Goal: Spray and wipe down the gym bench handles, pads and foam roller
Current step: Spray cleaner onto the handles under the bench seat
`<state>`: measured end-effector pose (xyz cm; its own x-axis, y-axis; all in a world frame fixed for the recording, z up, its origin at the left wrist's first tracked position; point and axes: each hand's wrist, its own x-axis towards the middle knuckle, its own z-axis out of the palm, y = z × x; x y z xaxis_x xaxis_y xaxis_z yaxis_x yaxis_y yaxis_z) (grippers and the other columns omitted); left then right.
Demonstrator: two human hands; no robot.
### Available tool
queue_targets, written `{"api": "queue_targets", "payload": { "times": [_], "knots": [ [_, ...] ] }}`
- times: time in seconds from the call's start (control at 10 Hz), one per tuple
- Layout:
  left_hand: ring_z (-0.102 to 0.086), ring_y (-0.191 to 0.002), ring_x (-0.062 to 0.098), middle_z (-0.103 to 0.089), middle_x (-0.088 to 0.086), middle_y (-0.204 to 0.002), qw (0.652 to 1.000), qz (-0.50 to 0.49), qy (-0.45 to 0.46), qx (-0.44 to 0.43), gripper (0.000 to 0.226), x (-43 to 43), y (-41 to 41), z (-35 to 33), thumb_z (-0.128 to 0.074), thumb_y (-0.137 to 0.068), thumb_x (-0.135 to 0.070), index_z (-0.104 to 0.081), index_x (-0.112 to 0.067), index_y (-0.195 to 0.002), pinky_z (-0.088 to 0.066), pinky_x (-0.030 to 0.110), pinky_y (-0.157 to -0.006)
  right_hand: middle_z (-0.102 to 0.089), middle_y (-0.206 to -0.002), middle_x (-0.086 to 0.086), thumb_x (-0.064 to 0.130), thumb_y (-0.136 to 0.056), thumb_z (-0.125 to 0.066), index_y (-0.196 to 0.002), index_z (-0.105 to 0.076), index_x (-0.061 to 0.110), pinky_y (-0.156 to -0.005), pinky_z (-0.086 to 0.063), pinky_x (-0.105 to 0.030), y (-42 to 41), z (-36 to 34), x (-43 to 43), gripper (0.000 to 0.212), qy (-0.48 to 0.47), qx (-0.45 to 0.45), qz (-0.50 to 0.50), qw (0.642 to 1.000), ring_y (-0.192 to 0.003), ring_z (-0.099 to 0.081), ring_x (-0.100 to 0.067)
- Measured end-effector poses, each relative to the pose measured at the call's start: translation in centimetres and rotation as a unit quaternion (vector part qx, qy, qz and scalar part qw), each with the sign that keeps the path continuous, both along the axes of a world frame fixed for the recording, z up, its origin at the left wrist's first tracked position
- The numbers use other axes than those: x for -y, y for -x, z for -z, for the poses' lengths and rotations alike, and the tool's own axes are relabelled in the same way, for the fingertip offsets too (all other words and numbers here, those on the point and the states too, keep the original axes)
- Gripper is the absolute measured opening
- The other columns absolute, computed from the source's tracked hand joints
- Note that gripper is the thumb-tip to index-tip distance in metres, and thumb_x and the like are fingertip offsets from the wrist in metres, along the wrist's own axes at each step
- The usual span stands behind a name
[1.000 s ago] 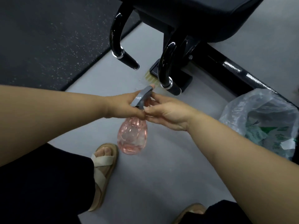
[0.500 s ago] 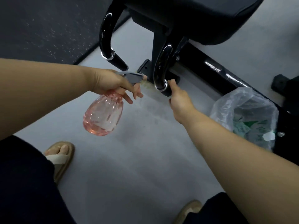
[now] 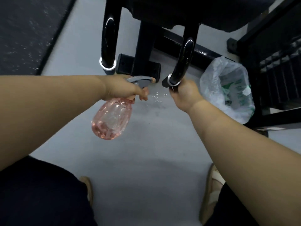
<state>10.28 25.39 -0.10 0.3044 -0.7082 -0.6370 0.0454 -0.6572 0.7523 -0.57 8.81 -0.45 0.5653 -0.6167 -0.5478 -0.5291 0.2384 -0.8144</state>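
Pink, ribbed plastic fills my left hand (image 3: pixel 123 88): I grip the spray bottle (image 3: pixel 112 119) round its neck, fingers curled over the grey trigger head (image 3: pixel 140 79), and the round body hangs tilted below my wrist above the pale grey floor (image 3: pixel 138 160). The nozzle points to my right, towards the right handle (image 3: pixel 185 53) of the bench. My right hand (image 3: pixel 184 92) is closed round the lower end of that glossy black handle, just under its chrome ring, with the black tip sticking out beside my thumb; my fingers lie on the far side, out of sight. A few bright droplets (image 3: pixel 158 96) hang in the gap between nozzle and hand, and the floor under them looks faintly damp. The left handle (image 3: pixel 110 38) curves down just above my left hand, not touching it. Both handles drop from under the dark bench pad (image 3: pixel 179 10) at the top edge, and the black frame foot (image 3: pixel 138 66) stands on the floor between them. A clear plastic bag (image 3: pixel 211 82) with green print sits just right of my right hand. A dark speckled mat (image 3: pixel 24 30) lies at the upper left. My sandal (image 3: pixel 211 185) shows below my right forearm
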Motion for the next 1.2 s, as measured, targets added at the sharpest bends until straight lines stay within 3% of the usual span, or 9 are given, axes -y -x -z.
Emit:
{"api": "queue_targets", "payload": {
  "times": [0.1,0.2,0.3,0.4,0.6,0.7,0.8,1.0,1.2],
  "knots": [
    [-0.065,-0.090,0.020,-0.068,0.002,-0.106,1.000,0.003,0.005,-0.015,0.037,-0.1,0.3,0.9,-0.072,-0.074,-0.042,-0.067,-0.021,-0.105,-0.052,0.033,-0.088,-0.050,-0.078,0.003,-0.006,-0.094,-0.035,-0.090,-0.054,0.008,-0.067,-0.042,-0.015,-1.0,1.5,-0.3,0.024,-0.116,0.072,0.103,0.985,-0.067,-0.049,-0.004],
    [-0.059,-0.073,0.016,-0.065,-0.001,-0.090,0.999,-0.028,0.019,0.004,0.028,0.1,0.7,1.2,-0.061,-0.088,-0.033,-0.067,-0.010,-0.102,-0.049,0.027,-0.077,-0.049,-0.080,0.002,-0.004,-0.094,-0.034,-0.082,-0.052,0.014,-0.068,-0.043,-0.015,-1.1,1.2,-1.2,0.028,-0.105,0.093,0.115,0.983,-0.069,-0.050,-0.005],
    [-0.056,-0.067,0.015,-0.064,-0.001,-0.084,0.996,-0.077,0.047,-0.002,0.030,0.4,0.8,1.3,-0.059,-0.090,-0.026,-0.060,-0.012,-0.117,-0.048,0.027,-0.071,-0.052,-0.081,-0.001,0.005,-0.094,-0.044,-0.078,-0.056,0.013,-0.085,-0.046,-0.019,-1.0,1.1,-1.8,0.022,-0.146,0.117,0.207,0.960,-0.078,-0.052,-0.011],
    [-0.057,-0.070,0.012,-0.062,-0.005,-0.088,0.998,-0.057,0.039,0.002,0.037,-0.1,0.6,1.7,-0.061,-0.087,-0.036,-0.054,-0.031,-0.123,-0.047,0.024,-0.072,-0.055,-0.081,-0.001,0.011,-0.093,-0.051,-0.078,-0.059,0.012,-0.099,-0.044,-0.027,-0.9,0.4,-3.0,0.017,-0.183,0.147,0.263,0.936,-0.097,-0.056,-0.017],
    [-0.058,-0.073,0.015,-0.065,-0.002,-0.092,0.996,-0.083,0.036,-0.006,0.028,-0.8,1.2,2.2,-0.062,-0.086,-0.037,-0.056,-0.021,-0.108,-0.052,0.031,-0.080,-0.061,-0.105,0.001,0.018,-0.096,-0.045,-0.102,-0.060,0.012,-0.091,-0.043,-0.025,-1.0,0.4,-4.1,0.017,-0.188,0.158,0.305,0.920,-0.122,-0.051,-0.011],
    [-0.058,-0.075,0.015,-0.061,-0.002,-0.091,0.999,-0.023,0.036,-0.027,0.020,-2.2,0.8,2.3,-0.063,-0.087,-0.033,-0.056,-0.027,-0.104,-0.051,0.030,-0.078,-0.051,-0.135,-0.007,0.023,-0.101,-0.036,-0.128,-0.048,0.005,-0.102,-0.040,-0.030,-1.1,0.9,-5.7,0.035,-0.191,0.121,0.303,0.926,-0.128,-0.046,-0.021],
    [-0.061,-0.085,0.016,-0.061,0.000,-0.106,0.997,0.070,0.019,-0.023,0.026,-5.1,-0.4,2.7,-0.065,-0.087,-0.028,-0.059,-0.022,-0.112,-0.053,0.030,-0.082,-0.047,-0.140,-0.011,0.021,-0.102,-0.038,-0.136,-0.043,0.004,-0.096,-0.045,-0.033,-2.0,0.9,-9.3,0.039,-0.169,0.055,0.249,0.952,-0.125,-0.049,-0.024],
    [-0.059,-0.074,0.015,-0.067,-0.001,-0.105,1.000,-0.009,0.000,-0.008,0.039,-12.7,-6.7,2.3,-0.076,-0.076,-0.027,-0.065,-0.026,-0.112,-0.051,0.032,-0.079,-0.055,-0.131,0.000,0.030,-0.098,-0.048,-0.130,-0.052,0.012,-0.103,-0.041,-0.030,-6.1,-0.5,-15.4,0.038,-0.129,0.095,0.124,0.979,-0.125,-0.048,-0.013],
    [-0.052,-0.053,0.007,-0.071,-0.001,-0.103,0.994,-0.083,0.074,0.013,0.036,-14.5,-8.0,0.2,-0.070,-0.079,-0.027,-0.065,-0.027,-0.114,-0.047,0.022,-0.066,-0.061,-0.121,-0.005,0.024,-0.098,-0.049,-0.122,-0.056,0.008,-0.093,-0.042,-0.028,-8.2,-0.8,-16.0,0.030,-0.190,0.178,0.191,0.947,-0.117,-0.054,-0.015]
  ]
}}
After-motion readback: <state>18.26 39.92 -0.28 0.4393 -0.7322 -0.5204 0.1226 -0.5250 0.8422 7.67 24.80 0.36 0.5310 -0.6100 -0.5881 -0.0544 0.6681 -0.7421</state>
